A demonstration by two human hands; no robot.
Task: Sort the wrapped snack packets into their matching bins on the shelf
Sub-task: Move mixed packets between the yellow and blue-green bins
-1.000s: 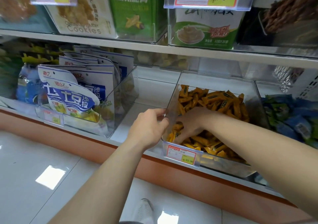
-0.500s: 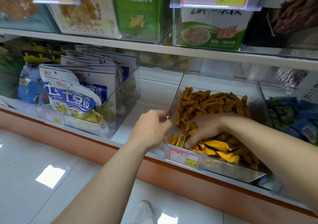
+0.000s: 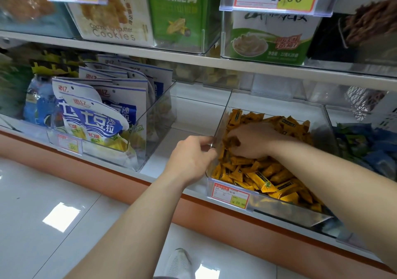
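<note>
On the lower shelf [image 3: 193, 124], head view, the clear bin [image 3: 279, 105] of yellow packets [image 3: 268, 178] stands between a bin of white-and-blue pouches [image 3: 96, 122] and, on the other side, a bin of blue and green packets [image 3: 369, 147]. The left hand [image 3: 191, 160] grips the top edge of the bin's left wall, fingers [image 3: 203, 141] closed on it. The right hand [image 3: 251, 141] lies palm down inside the bin, fingers curled into the pile close to that wall. Their tips are buried, so it cannot be told whether they are grasping a packet. The step in hand is judged to be raking through the yellow pile for any packet that does not match. To do it well, hold the wall firmly so the bin does not slide on the shelf. Sweep from the wall toward the centre and turn packets face up to check colour. Lift only mismatched ones clear before moving to the neighbouring bin. Heaped packets near the low front wall, above the price label [image 3: 231, 195], could spill, so rake away from it.
</note>
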